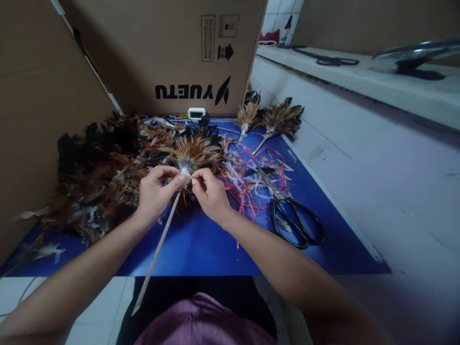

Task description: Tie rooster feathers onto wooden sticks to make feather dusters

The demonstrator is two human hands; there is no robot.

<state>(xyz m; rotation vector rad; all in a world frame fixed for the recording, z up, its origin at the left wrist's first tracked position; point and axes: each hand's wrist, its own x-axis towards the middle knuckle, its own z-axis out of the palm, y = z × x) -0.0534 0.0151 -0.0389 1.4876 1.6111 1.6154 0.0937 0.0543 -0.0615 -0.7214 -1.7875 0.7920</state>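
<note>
A feather duster with brown feathers and a thin wooden stick is held in front of me, feathers pointing away. My left hand is closed on it, thumb and fingers pinching the white-wrapped base of the feathers. At the right side of that wrapping, my right hand has its thumb and forefinger pinched together; what lies between them is too small to make out. The stick slants down toward me past the table edge. Black-handled scissors lie to the right of my right hand, blades pointing away.
Loose feathers are heaped at the left of the blue table. Tangled red strings lie beside the scissors. Two feather dusters and a small white digital display sit at the back, before a large cardboard box. A wall ledge runs along the right.
</note>
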